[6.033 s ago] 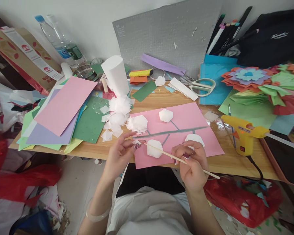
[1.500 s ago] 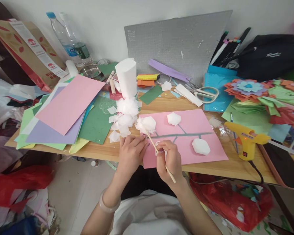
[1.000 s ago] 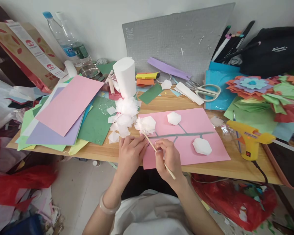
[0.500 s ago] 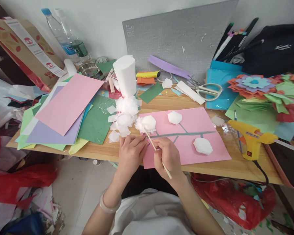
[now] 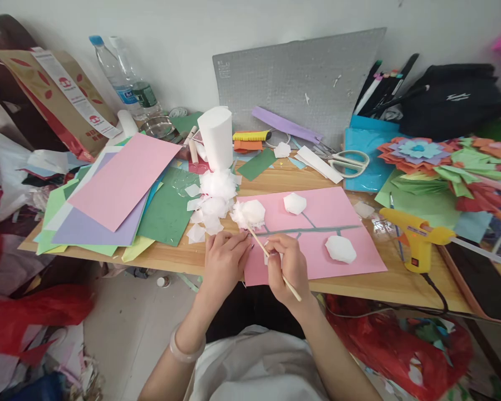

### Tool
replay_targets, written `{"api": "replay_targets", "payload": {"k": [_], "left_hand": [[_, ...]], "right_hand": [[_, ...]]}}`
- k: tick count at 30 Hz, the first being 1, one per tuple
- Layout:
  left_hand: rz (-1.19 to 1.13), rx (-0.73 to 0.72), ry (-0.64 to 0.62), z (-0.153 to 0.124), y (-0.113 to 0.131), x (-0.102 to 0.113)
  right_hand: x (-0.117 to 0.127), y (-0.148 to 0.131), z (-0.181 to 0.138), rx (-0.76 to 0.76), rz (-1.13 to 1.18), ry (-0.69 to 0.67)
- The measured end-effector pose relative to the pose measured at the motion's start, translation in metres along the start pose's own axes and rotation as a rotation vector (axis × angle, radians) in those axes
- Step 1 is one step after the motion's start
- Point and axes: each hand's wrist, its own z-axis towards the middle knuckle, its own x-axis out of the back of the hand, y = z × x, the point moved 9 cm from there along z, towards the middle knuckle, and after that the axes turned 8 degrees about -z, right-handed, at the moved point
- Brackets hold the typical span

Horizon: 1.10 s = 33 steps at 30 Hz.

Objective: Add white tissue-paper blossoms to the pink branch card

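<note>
In my right hand [image 5: 288,267] is a thin wooden stick [image 5: 259,245], gripped like a pen. Its far tip meets the lower edge of a ruffled white tissue paper flower [image 5: 250,214] at the left end of a pink paper sheet [image 5: 317,267]. My left hand [image 5: 227,257] rests at the sheet's left edge, fingers laid down close to the stick's tip. A green branch line [image 5: 317,229] runs across the sheet. Two smoother white paper pieces, one above the branch [image 5: 295,204] and one below it [image 5: 341,249], sit on the sheet.
Loose white tissue pieces [image 5: 211,203] lie left of the flower, before a white paper roll [image 5: 216,136]. Coloured sheets [image 5: 121,184] are stacked at left. On the right are scissors [image 5: 353,161], a yellow glue gun [image 5: 415,236] and paper flowers [image 5: 420,153].
The camera view has tilted up slightly. My right hand has shifted a little and the stick's rear end swung right and lower. My left hand stays in place.
</note>
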Motion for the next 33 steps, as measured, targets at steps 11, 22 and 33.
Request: {"api": "replay_targets", "payload": {"k": [11,22,33], "left_hand": [[0.045,0.238,0.303,-0.022,-0.049,0.066],[0.098,0.708,0.102,-0.027,-0.127,0.07],[-0.663,0.876,0.408,-0.029,-0.123,0.069]], "right_hand": [[0.031,0.04,-0.028,-0.27,0.286,0.194],[0.032,0.058,-0.033,-0.381,0.412,0.242],[0.036,0.069,-0.037,-0.511,0.549,0.273]]}}
